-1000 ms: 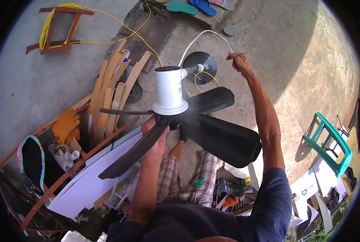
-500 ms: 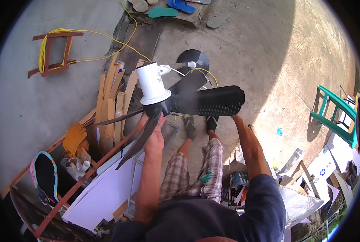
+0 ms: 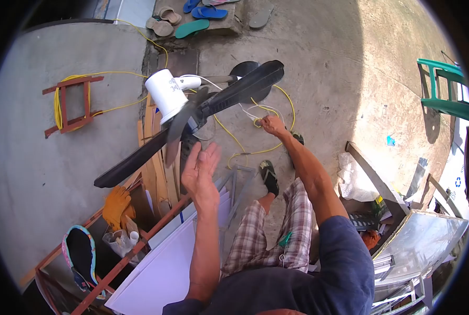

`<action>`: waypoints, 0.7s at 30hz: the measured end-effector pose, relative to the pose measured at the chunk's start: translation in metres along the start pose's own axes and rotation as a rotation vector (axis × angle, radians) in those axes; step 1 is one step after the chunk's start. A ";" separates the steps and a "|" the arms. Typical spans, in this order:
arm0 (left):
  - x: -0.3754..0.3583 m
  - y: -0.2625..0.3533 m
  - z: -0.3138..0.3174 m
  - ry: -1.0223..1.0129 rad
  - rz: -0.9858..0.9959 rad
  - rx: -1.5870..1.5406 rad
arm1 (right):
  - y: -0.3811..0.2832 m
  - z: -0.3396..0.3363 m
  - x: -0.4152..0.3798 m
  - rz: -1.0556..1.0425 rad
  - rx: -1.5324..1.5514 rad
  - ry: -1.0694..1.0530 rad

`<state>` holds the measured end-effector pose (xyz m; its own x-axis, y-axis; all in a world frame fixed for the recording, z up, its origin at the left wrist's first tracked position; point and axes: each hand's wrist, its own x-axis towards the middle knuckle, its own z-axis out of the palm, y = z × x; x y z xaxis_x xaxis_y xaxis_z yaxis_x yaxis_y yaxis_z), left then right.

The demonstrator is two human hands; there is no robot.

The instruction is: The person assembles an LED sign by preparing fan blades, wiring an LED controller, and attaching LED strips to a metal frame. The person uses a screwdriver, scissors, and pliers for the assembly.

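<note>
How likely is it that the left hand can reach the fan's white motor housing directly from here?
Probably not directly: the left hand is open and close by, but black fan blades lie between it and the white motor housing in this view. Going around them looks possible.

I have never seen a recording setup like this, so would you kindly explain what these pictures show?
There is no machine arm here: a person works with two bare hands, and one camera worn on the head, looking forward and down, takes every picture. Before the hands is a white fan with black blades. The left hand is open beside the blades and holds nothing visible; whether it touches them I cannot tell. The right hand is near a yellow cord; whether it grips anything is unclear. On the concrete, sandals lie at the top and a red frame at the left.
</note>
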<state>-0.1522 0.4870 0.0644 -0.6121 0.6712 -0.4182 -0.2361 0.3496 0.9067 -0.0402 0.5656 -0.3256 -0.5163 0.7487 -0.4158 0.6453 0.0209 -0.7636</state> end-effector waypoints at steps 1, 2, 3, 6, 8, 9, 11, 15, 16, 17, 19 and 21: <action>-0.011 -0.012 -0.006 -0.025 -0.025 0.040 | -0.010 0.007 0.004 -0.013 -0.005 -0.024; -0.023 -0.025 -0.014 -0.073 -0.079 0.116 | -0.020 0.012 0.005 -0.025 -0.012 -0.049; -0.036 -0.041 -0.024 -0.128 -0.177 0.155 | -0.027 0.024 0.003 -0.009 0.022 -0.058; -0.072 -0.108 -0.070 -0.288 -0.416 0.271 | -0.046 0.047 0.002 0.027 0.028 -0.016; -0.097 -0.150 -0.108 -0.299 -0.482 0.383 | -0.048 0.064 -0.009 0.067 -0.086 0.077; -0.110 -0.168 -0.126 -0.307 -0.519 0.435 | -0.045 0.070 -0.020 0.032 -0.093 0.134; -0.132 -0.196 -0.160 -0.365 -0.558 0.521 | -0.040 0.074 -0.038 -0.043 -0.115 0.256; -0.156 -0.210 -0.199 -0.494 -0.436 0.890 | -0.032 0.075 -0.106 -0.023 0.033 0.156; -0.158 -0.217 -0.208 -0.509 -0.392 0.924 | -0.028 0.076 -0.130 0.008 -0.013 0.118; -0.163 -0.223 -0.218 -0.522 -0.351 0.959 | -0.027 0.079 -0.154 0.096 -0.020 0.092; -0.175 -0.226 -0.236 -0.574 -0.287 1.016 | -0.019 0.097 -0.205 0.210 -0.016 0.087; -0.177 -0.220 -0.239 -0.650 -0.238 1.054 | -0.019 0.107 -0.257 0.260 -0.004 0.124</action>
<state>-0.1721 0.1349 -0.0473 -0.0827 0.6120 -0.7865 0.6097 0.6554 0.4458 0.0197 0.3023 -0.2568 -0.2603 0.8047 -0.5336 0.7491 -0.1803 -0.6374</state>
